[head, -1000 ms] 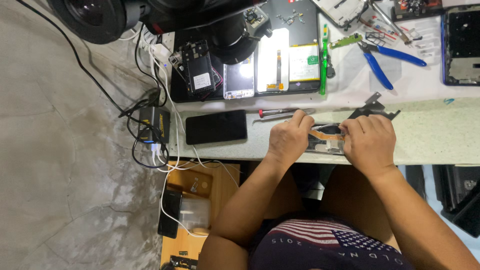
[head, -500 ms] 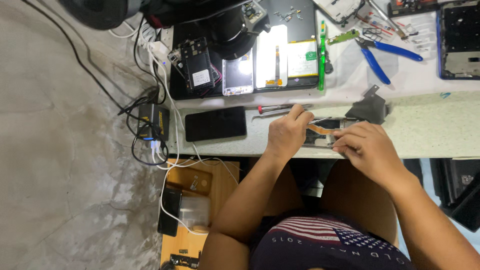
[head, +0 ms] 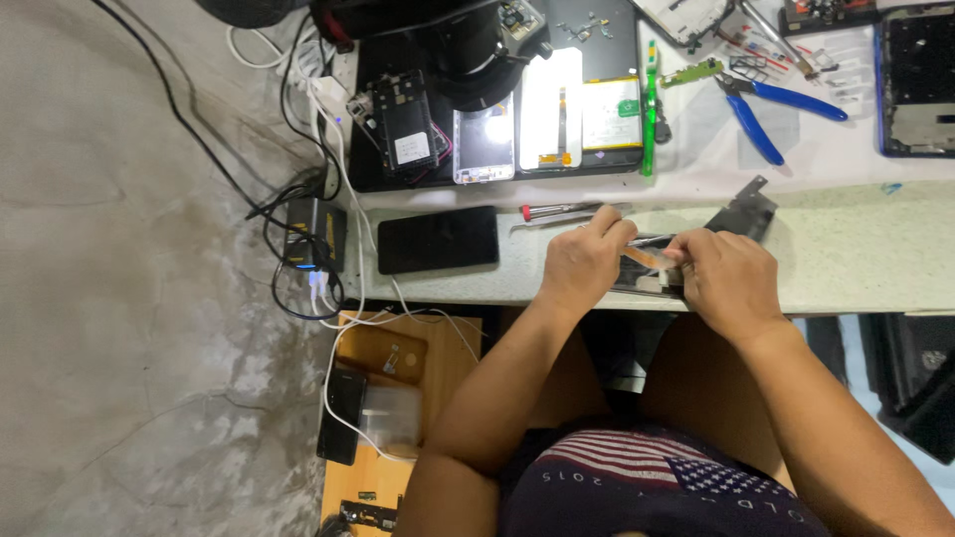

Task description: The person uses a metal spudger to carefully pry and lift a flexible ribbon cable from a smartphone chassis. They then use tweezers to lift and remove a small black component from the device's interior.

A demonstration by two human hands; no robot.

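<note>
My left hand (head: 584, 262) and my right hand (head: 729, 279) meet at the near edge of a pale worktop (head: 856, 259). Between their fingertips they pinch a thin orange strip (head: 649, 258), stretched over a dark phone part (head: 647, 276) that lies flat under them. Most of that part is hidden by my hands. Tweezers and a red-tipped screwdriver (head: 562, 212) lie just beyond my left hand. A dark angular plate (head: 744, 212) rests beyond my right hand.
A black phone (head: 438, 240) lies left of my hands. Behind are a black mat (head: 597, 30) with opened phones and a battery, a green tool (head: 650, 109) and blue-handled pliers (head: 771, 109). Cables and a charger (head: 310, 234) hang off the left edge above a wooden shelf (head: 398, 398).
My hands have drawn closer together over the phone part, the right one shifting left toward the strip. The view has also slid slightly, showing less of the right side.
</note>
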